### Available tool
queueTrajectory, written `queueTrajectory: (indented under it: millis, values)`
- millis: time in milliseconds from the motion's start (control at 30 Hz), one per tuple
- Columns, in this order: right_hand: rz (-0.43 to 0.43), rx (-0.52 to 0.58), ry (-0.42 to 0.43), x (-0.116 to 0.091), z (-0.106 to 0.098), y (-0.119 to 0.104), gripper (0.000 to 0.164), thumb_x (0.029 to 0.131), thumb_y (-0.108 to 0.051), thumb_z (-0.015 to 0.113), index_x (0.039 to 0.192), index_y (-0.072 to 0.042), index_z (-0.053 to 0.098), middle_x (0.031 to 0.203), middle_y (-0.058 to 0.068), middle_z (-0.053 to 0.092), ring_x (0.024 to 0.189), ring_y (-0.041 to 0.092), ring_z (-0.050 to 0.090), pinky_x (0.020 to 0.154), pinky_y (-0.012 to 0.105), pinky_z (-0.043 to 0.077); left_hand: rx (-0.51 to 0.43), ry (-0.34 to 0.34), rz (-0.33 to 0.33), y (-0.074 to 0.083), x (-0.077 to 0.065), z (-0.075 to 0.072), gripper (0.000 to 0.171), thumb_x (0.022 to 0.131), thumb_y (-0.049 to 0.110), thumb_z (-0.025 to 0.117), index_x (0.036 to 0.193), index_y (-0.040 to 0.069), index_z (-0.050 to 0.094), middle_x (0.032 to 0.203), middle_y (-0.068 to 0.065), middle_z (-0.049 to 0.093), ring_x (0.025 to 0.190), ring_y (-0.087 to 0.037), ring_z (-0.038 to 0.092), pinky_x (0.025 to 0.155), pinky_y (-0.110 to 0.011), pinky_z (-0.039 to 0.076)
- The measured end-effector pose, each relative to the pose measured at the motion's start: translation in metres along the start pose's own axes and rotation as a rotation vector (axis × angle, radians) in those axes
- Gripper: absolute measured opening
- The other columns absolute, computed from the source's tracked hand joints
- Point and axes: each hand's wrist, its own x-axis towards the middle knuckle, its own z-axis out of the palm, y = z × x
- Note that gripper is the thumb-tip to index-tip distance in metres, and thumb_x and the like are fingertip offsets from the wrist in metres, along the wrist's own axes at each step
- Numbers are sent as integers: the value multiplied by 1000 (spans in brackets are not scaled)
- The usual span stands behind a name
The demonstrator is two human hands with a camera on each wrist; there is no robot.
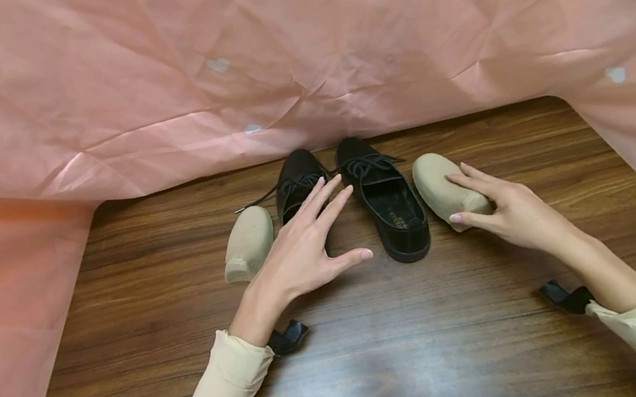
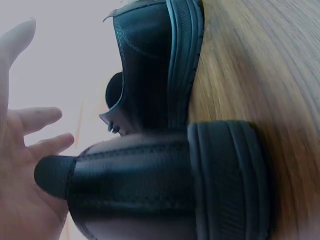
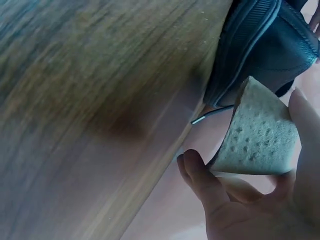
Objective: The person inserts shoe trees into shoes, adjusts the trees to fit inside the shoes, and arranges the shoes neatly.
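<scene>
The right hand (image 1: 512,211) grips a form (image 1: 435,181), likely to steady it. The empty left hand (image 1: 301,251) overhangs a shoe (image 1: 298,164).

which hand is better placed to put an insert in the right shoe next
Likely the right hand, holding a beige shoe insert beside the right lace-up shoe; the left hand spreads over the left lace-up shoe, holding nothing.

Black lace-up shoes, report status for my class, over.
Left hand empty, hiding part of left shoe from head view. Right hand grips beige shoe insert beside right shoe. Second insert beside left shoe.
</scene>
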Motion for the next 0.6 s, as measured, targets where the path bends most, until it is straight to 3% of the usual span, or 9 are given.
queueTrajectory:
  millis: [100, 200, 367, 600]
  values:
    - [-7, 10, 26, -1, -1, -2, 69, 85, -35, 79, 147, -25, 51, 156, 18, 36, 134, 48, 41, 102, 64, 36, -12, -4, -2, 3, 3, 2, 89, 83, 67, 66, 154, 21, 40, 164, 7, 17, 151, -15, 14, 104, -52, 44]
    - [-10, 20, 40, -3, -2, -3, 68, 85, -34, 80, 146, -26, 52, 154, 18, 39, 133, 48, 43, 102, 63, 37, -15, -5, -11, 6, 6, 4, 90, 81, 68, 68, 154, 23, 40, 164, 5, 20, 148, -17, 23, 102, -49, 47]
    - [-14, 30, 58, -4, -3, -4, 66, 84, -33, 81, 144, -27, 54, 152, 17, 43, 130, 47, 47, 100, 61, 39, -32, -28, -46, 10, 11, 6, 96, 80, 69, 68, 157, 27, 30, 164, 7, 18, 139, -23, 41, 98, -47, 50]
    - [-22, 31, 69, -6, -5, -5, 64, 85, -31, 81, 143, -26, 55, 149, 16, 46, 130, 46, 47, 100, 61, 40, -3, -51, -93, 15, 15, 7, 102, 79, 71, 67, 160, 29, 19, 165, 8, 16, 133, -23, 49, 85, -44, 55]
